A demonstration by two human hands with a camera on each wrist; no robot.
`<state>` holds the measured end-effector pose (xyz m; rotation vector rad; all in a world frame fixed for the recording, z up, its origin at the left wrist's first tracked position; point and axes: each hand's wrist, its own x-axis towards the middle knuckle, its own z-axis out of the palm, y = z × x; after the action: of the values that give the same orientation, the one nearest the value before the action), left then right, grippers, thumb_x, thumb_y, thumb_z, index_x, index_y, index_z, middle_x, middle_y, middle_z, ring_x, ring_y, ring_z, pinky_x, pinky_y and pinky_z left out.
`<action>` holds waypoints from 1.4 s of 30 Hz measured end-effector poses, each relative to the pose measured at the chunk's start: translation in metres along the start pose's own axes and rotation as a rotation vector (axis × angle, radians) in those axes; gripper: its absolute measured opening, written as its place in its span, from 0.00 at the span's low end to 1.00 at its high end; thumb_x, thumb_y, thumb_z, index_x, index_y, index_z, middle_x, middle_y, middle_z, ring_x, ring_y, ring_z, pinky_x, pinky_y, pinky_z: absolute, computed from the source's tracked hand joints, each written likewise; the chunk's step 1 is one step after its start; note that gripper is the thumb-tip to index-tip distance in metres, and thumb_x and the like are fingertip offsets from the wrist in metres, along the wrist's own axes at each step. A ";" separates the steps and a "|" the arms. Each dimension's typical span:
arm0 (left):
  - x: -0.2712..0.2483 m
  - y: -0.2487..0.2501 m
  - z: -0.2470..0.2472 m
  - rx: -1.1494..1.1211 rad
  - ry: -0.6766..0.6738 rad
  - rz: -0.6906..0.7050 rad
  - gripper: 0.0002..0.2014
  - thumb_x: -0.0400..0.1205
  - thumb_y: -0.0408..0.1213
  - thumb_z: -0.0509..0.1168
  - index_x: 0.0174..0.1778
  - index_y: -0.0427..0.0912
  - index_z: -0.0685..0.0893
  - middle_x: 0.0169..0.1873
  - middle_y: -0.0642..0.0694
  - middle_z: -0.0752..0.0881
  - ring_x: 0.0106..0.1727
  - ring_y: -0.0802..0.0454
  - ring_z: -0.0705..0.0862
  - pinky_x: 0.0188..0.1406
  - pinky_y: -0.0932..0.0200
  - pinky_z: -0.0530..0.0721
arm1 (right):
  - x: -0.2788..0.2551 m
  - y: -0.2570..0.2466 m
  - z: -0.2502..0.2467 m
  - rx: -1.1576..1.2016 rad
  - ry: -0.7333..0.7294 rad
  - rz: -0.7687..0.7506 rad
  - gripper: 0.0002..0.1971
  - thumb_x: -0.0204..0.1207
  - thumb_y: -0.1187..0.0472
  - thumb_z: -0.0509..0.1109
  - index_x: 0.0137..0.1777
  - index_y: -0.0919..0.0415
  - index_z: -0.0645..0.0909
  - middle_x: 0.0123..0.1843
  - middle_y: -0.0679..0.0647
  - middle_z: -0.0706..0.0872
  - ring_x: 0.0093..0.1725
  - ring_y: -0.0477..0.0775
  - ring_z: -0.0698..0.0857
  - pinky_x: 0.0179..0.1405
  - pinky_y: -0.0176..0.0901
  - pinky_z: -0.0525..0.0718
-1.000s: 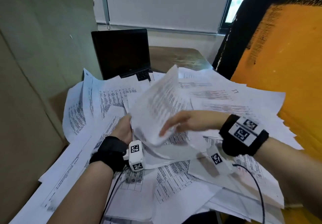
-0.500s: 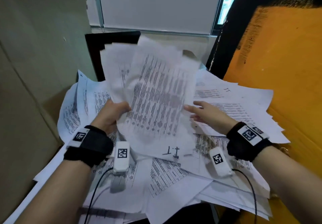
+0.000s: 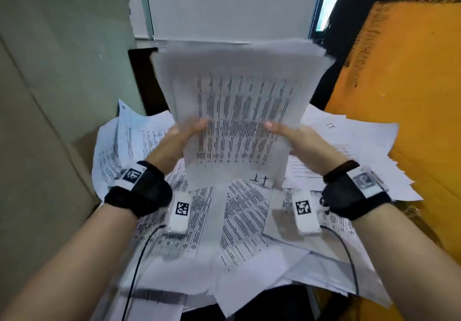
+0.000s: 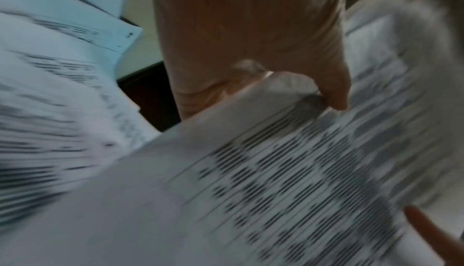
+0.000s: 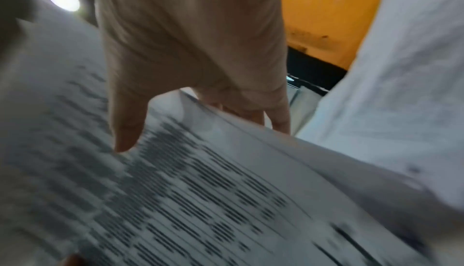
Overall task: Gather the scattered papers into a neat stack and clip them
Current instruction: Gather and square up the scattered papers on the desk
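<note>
A bundle of printed sheets [image 3: 239,111] stands upright above the table, its lower edge near the loose papers [image 3: 239,221] spread below. My left hand [image 3: 179,137] grips the bundle's left edge, thumb on the front and fingers behind. My right hand [image 3: 294,138] grips the right edge the same way. In the left wrist view the left thumb [image 4: 336,95] presses on the printed sheets [image 4: 288,171]. From the right wrist camera, the right thumb [image 5: 125,131] lies on the front of the sheets [image 5: 200,191] with the other fingers behind. No clip is in view.
Many more printed pages [image 3: 349,151] cover the table in a loose heap. A dark laptop [image 3: 142,78] stands behind the bundle, mostly hidden. A grey-green partition [image 3: 50,96] is at the left, an orange board [image 3: 411,96] at the right.
My left hand has raised the sheets from a tilted hold to upright. My right hand has come off the pile and taken hold of the bundle's right edge, and the sheets look more squared.
</note>
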<state>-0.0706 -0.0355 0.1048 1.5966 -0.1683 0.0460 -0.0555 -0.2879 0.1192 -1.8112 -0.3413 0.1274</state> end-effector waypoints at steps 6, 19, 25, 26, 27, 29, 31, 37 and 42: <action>0.000 -0.024 0.024 0.130 0.031 0.036 0.17 0.77 0.47 0.69 0.62 0.54 0.79 0.50 0.63 0.86 0.50 0.66 0.85 0.52 0.62 0.83 | 0.007 0.038 0.028 0.251 0.020 0.092 0.18 0.73 0.67 0.76 0.63 0.61 0.84 0.63 0.56 0.88 0.65 0.56 0.86 0.72 0.57 0.77; 0.006 -0.070 -0.049 -0.184 0.509 -0.264 0.19 0.86 0.36 0.61 0.71 0.34 0.70 0.54 0.38 0.85 0.43 0.43 0.85 0.28 0.57 0.86 | 0.010 0.064 0.071 0.072 -0.278 0.573 0.35 0.77 0.33 0.63 0.66 0.66 0.76 0.41 0.64 0.88 0.39 0.61 0.91 0.43 0.47 0.92; 0.013 -0.094 -0.060 -0.324 0.566 -0.373 0.10 0.87 0.38 0.58 0.48 0.34 0.75 0.21 0.46 0.85 0.15 0.55 0.79 0.11 0.71 0.71 | 0.014 0.070 0.096 -0.056 -0.486 0.527 0.19 0.74 0.53 0.77 0.56 0.68 0.84 0.41 0.60 0.91 0.35 0.51 0.90 0.33 0.33 0.89; 0.014 -0.098 -0.062 -0.385 0.568 -0.391 0.13 0.88 0.38 0.56 0.39 0.37 0.72 0.13 0.49 0.79 0.11 0.57 0.75 0.11 0.73 0.65 | 0.013 0.068 0.095 -0.038 -0.500 0.515 0.17 0.73 0.61 0.78 0.58 0.69 0.83 0.44 0.62 0.90 0.35 0.52 0.88 0.34 0.34 0.88; 0.015 -0.105 -0.065 -0.436 0.546 -0.410 0.16 0.89 0.39 0.53 0.34 0.40 0.69 0.08 0.51 0.72 0.08 0.58 0.69 0.14 0.75 0.57 | 0.013 0.070 0.095 -0.011 -0.503 0.511 0.19 0.72 0.67 0.78 0.61 0.71 0.80 0.47 0.64 0.89 0.35 0.52 0.87 0.35 0.35 0.88; 0.014 -0.112 -0.066 -0.489 0.500 -0.436 0.18 0.91 0.41 0.49 0.34 0.42 0.65 0.08 0.52 0.65 0.07 0.59 0.62 0.22 0.71 0.50 | 0.009 0.071 0.096 -0.011 -0.471 0.483 0.16 0.72 0.70 0.78 0.58 0.69 0.79 0.45 0.66 0.88 0.32 0.50 0.88 0.33 0.36 0.89; 0.011 -0.110 -0.060 -0.441 0.455 -0.433 0.16 0.91 0.41 0.48 0.37 0.43 0.68 0.10 0.53 0.65 0.07 0.60 0.60 0.17 0.74 0.51 | 0.005 0.071 0.098 -0.055 -0.374 0.395 0.08 0.76 0.68 0.74 0.41 0.63 0.76 0.33 0.62 0.84 0.25 0.48 0.86 0.22 0.35 0.83; 0.006 -0.088 -0.036 -0.078 0.248 -0.306 0.03 0.80 0.33 0.62 0.42 0.40 0.80 0.17 0.51 0.84 0.24 0.54 0.86 0.18 0.71 0.78 | 0.021 0.063 0.046 0.145 0.212 0.247 0.07 0.81 0.74 0.61 0.44 0.63 0.73 0.28 0.56 0.75 0.14 0.42 0.75 0.13 0.29 0.69; 0.011 -0.092 -0.030 0.296 0.141 -0.384 0.18 0.84 0.42 0.63 0.64 0.31 0.79 0.55 0.42 0.87 0.55 0.44 0.85 0.64 0.51 0.79 | 0.018 0.096 0.029 0.307 0.176 0.417 0.14 0.85 0.73 0.58 0.36 0.64 0.69 0.23 0.56 0.79 0.20 0.50 0.79 0.19 0.37 0.76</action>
<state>-0.0444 -0.0040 0.0166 1.8893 0.2668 -0.1194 -0.0305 -0.2773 0.0208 -1.5520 0.1785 0.2928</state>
